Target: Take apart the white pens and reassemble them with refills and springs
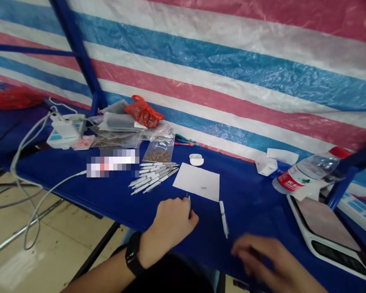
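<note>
My left hand (174,223), wearing a black wristband (133,254), is closed just in front of a white sheet of paper (198,181). A slim white pen (189,198) pokes out past its fingers, mostly hidden. On the blue tabletop, between my two hands, lies another white pen (223,219). My right hand (264,258) hovers near the table's front edge, smeared by motion, its thumb and fingers apart with nothing seen between them. Left of the paper, several white and grey pens (154,176) lie in a loose pile. A small dark mark or bit shows on the paper.
Behind the pens are clear bags (160,148) of brown bits and a red plastic bag (144,112). A white earbud case (196,159) stands behind the paper. To the right are a bottle (305,173) and a scale (327,234). Cables (33,162) hang at left.
</note>
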`<control>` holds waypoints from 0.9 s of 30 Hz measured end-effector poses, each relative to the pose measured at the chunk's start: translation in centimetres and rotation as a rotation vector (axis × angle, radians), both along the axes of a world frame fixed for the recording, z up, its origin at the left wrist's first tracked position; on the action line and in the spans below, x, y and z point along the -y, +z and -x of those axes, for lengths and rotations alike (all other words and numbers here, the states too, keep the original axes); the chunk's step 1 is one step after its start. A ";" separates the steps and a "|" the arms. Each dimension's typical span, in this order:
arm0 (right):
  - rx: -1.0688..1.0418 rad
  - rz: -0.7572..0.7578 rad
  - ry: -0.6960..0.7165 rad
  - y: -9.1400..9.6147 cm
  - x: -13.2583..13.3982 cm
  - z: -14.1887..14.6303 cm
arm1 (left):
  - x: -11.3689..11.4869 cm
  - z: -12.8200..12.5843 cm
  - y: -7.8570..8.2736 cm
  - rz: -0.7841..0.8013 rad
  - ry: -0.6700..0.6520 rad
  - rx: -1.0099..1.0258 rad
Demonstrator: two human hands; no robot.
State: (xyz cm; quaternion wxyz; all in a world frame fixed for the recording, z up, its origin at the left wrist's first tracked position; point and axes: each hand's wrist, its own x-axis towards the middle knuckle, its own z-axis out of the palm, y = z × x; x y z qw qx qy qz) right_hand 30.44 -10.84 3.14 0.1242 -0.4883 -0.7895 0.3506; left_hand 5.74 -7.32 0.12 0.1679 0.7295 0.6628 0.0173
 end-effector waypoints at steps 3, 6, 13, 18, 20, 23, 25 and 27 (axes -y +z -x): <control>0.046 -0.163 -0.001 -0.4 -4.9 1.9 | -0.2 -0.2 -0.1 0.031 -0.066 -0.045; 0.105 -0.418 -0.049 -1.6 -8.8 4.1 | -0.4 -0.4 0.2 0.078 -0.160 -0.111; -0.105 -0.659 -0.298 -3.6 -11.8 4.7 | -0.7 1.4 1.4 0.102 -0.394 -0.142; -0.303 -0.527 -0.471 -3.8 -11.8 3.4 | -3.7 3.0 1.6 0.186 -0.456 0.361; -0.372 -0.403 -0.474 -3.9 -11.6 3.6 | -5.3 2.7 1.3 0.302 -0.419 0.645; -0.513 -0.186 -0.371 -4.0 -11.0 4.6 | -6.9 1.2 0.5 0.417 -0.427 0.937; -0.599 -0.096 -0.312 -3.9 -10.5 5.2 | -7.2 0.4 -0.2 0.447 -0.415 1.053; -0.604 -0.106 -0.272 -3.7 -10.1 5.5 | -7.0 0.0 -0.7 0.458 -0.398 1.120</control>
